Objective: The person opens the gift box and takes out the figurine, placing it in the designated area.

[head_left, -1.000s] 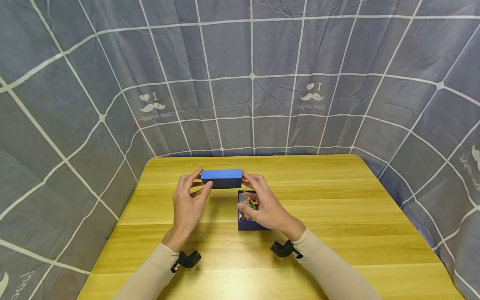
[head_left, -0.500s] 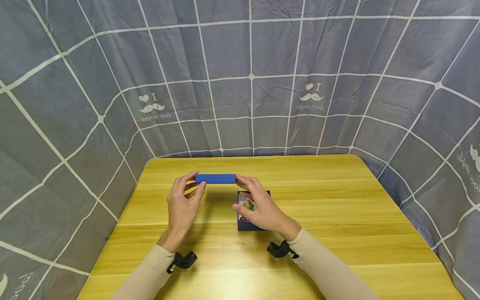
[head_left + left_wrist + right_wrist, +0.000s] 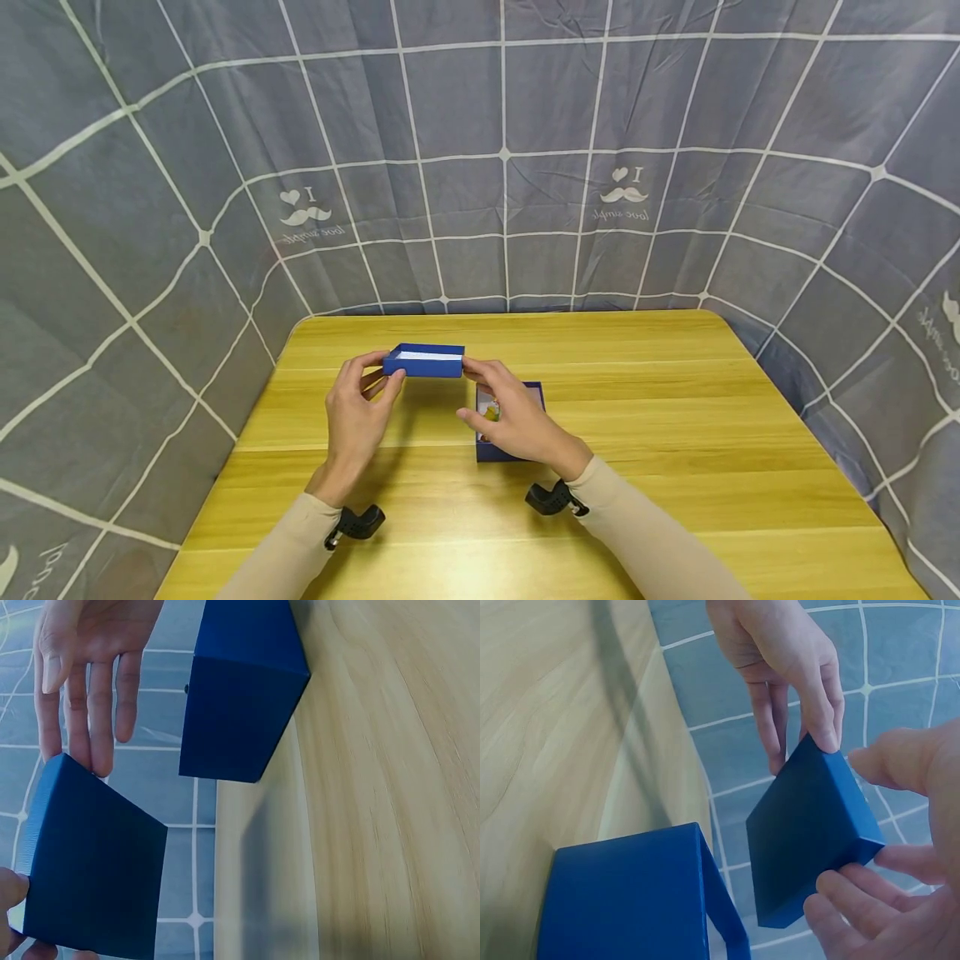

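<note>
A shallow blue box lid (image 3: 423, 367) with a pale inside is held above the table, its hollow side turned up toward the head camera. My left hand (image 3: 354, 421) pinches its left end between thumb and fingers. The fingers of my right hand (image 3: 517, 421) are nearly straight and touch the lid's right end, while the thumb stands apart from it. Below my right hand the deeper blue box (image 3: 498, 452) rests on the table, partly hidden by that hand. Small colourful pieces (image 3: 491, 412) lie inside it, too covered to make out.
The yellow wood-grain table (image 3: 645, 450) reaches out to both sides and toward the back. A grey curtain (image 3: 555, 208) with a white grid hangs behind the table and along its sides. A black wrist camera (image 3: 551, 498) sits on each forearm.
Both hands have carried the lid a little to the left. The lid has tipped from showing its outside to showing its pale inside. The blue box has stayed in place.
</note>
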Action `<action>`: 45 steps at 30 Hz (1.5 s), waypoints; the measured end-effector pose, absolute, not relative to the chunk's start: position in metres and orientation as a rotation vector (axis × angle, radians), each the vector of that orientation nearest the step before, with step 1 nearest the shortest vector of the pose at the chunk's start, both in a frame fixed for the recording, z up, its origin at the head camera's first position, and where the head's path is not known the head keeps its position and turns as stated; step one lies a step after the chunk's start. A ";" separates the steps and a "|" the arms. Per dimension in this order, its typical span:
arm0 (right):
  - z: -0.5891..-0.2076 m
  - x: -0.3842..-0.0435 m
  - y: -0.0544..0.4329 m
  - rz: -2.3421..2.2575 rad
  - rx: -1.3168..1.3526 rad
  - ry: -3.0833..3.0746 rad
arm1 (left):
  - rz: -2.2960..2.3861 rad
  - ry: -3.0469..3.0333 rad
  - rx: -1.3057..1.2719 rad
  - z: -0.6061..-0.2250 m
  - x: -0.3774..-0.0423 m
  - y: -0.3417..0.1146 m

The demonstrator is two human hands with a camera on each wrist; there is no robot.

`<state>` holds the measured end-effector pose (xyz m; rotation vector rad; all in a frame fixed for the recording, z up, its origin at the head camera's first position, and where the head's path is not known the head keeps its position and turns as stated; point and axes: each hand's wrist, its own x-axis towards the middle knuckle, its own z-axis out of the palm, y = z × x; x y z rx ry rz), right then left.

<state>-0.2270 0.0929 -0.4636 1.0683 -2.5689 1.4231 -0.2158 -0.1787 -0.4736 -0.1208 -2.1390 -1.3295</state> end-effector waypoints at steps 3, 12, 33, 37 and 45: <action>-0.465 -0.227 0.091 1.396 1.050 -2.608 | -1.327 -2.168 -0.101 -0.475 -0.216 -0.181; -0.469 -0.228 0.085 1.255 1.006 -2.737 | -1.270 -2.305 -0.024 -0.481 -0.214 -0.189; -0.480 -0.233 0.075 1.080 1.025 -2.881 | -1.169 -2.510 0.027 -0.494 -0.218 -0.200; -0.481 -0.234 0.074 1.057 1.033 -2.902 | -1.171 -2.539 0.042 -0.496 -0.218 -0.201; -0.486 -0.236 0.072 0.958 1.081 -2.918 | -1.142 -2.581 0.031 -0.498 -0.219 -0.203</action>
